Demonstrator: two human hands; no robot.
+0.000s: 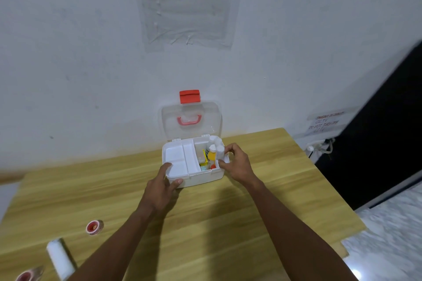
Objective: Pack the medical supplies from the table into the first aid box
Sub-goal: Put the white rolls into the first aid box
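The white first aid box (201, 177) stands open at the far middle of the wooden table, its clear lid (191, 121) with red latch leaning on the wall. A white divided tray (180, 158) fills its left half. The right half holds a yellow bottle (211, 155) and small packets. My left hand (165, 180) grips the box's front left corner, thumb on the front wall. My right hand (236, 163) pinches a white bottle (220, 154) upright over the box's right compartment.
On the table's near left lie a white gauze roll (59, 258) and two tape rolls with red cores (94, 227), (28, 275). The table's right edge (324, 180) borders a dark door and a tiled floor. A wall socket with cables sits at the right.
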